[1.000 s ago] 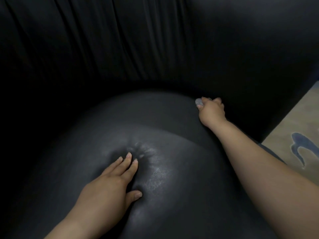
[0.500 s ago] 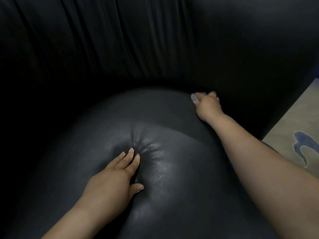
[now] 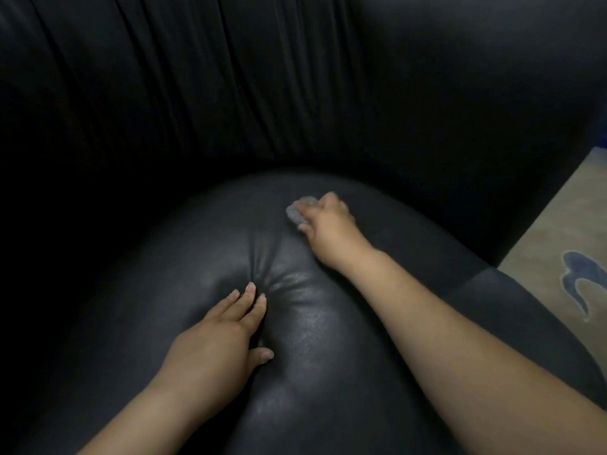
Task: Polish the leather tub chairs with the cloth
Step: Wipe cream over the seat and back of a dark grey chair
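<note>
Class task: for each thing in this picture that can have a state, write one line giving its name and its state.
left hand: flat, fingers straight, pressing the seat cushion.
right hand: curled round the cloth.
cloth: bunched, held against the cushion.
seat cushion: dented and creased beside the left fingertips.

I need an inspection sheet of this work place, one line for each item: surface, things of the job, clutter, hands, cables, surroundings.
Surface: black leather seat cushion, glossy, puckered into a dimple near the middle.
Job's things: tub chair backrest, dark with vertical folds; small grey cloth bunched up on the far part of the cushion.
Clutter: nothing seen.
Hands: left hand lies flat on the cushion, fingers straight, tips at the dimple; right hand grips the cloth against the leather.
Cables: nothing seen.
Surroundings: beige carpet with a blue pattern, at the right of the chair.
</note>
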Action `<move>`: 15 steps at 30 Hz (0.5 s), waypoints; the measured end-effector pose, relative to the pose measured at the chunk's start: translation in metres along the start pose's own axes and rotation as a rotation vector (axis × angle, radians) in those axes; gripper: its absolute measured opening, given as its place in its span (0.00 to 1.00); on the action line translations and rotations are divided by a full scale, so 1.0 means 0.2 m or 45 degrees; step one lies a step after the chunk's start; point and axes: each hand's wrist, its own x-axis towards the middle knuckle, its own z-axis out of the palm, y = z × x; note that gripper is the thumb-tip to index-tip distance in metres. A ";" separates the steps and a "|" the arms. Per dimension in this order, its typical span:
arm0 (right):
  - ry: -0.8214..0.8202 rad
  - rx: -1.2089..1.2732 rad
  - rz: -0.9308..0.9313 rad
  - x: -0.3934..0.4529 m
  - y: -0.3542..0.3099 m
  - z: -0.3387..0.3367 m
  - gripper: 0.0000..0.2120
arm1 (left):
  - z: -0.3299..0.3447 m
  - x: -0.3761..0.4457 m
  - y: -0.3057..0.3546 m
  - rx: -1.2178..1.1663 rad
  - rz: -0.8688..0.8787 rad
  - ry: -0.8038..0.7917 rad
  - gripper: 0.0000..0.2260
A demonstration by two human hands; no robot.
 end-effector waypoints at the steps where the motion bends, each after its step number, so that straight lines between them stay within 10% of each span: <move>1: -0.010 0.006 -0.056 -0.04 -0.05 0.02 0.19 | 0.00 0.00 0.00 0.002 0.001 -0.002 0.35; 6: -0.087 -0.002 -0.423 -0.32 -0.20 0.11 0.21 | -0.02 0.02 -0.01 -0.014 0.003 -0.032 0.35; 12: 0.205 -0.021 0.043 -0.35 0.05 -0.06 0.19 | -0.04 -0.01 0.00 -0.052 -0.005 -0.034 0.34; 15: 0.102 0.003 -0.166 -0.46 -0.11 0.02 0.20 | -0.07 -0.01 0.00 -0.058 -0.014 -0.052 0.34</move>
